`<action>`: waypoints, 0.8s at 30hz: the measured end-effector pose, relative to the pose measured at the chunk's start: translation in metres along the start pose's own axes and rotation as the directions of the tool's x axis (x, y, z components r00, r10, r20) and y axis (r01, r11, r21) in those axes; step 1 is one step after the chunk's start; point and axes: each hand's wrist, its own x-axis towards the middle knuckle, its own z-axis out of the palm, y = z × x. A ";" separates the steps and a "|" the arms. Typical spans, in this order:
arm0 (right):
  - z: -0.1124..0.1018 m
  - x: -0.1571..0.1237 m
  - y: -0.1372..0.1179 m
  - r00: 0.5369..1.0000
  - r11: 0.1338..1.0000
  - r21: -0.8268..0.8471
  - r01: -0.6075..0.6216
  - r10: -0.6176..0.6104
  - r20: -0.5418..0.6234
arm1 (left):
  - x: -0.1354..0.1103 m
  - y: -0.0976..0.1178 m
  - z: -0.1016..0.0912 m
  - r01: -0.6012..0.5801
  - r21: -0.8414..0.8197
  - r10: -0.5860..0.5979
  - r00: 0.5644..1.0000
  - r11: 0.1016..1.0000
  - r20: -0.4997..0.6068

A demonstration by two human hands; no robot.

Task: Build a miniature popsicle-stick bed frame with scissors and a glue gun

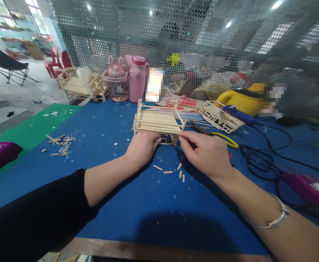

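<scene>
On the blue surface [121,218], a stick frame [155,122] is gripped at its near edge by the left hand [143,147], seemingly to keep it steady, while its right corner is pinched by the right hand [207,154], above scattered offcuts [173,171].

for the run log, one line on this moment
left hand: holds stick model | right hand: pinches its corner | scraps on mat

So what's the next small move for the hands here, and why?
Probably press the pinch of the right hand gently onto the near right corner of the stick frame, left hand bracing. The left hand grips the frame's near edge; the right fingertips are closed at that corner. Whether they hold a piece is hidden.
</scene>
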 end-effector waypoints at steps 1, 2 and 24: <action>0.000 -0.001 0.004 0.999 0.999 0.030 -0.040 0.040 -0.018 | 0.000 -0.001 0.001 0.002 -0.004 -0.002 1.000 1.000 0.000; 0.002 -0.002 0.008 0.997 0.996 0.054 -0.065 0.066 -0.025 | 0.000 -0.001 0.001 0.006 -0.007 -0.006 1.000 1.000 0.004; 0.007 -0.005 -0.007 0.964 0.978 0.152 -0.141 0.101 0.244 | 0.003 0.003 0.004 0.103 -0.028 -0.103 0.995 0.994 0.008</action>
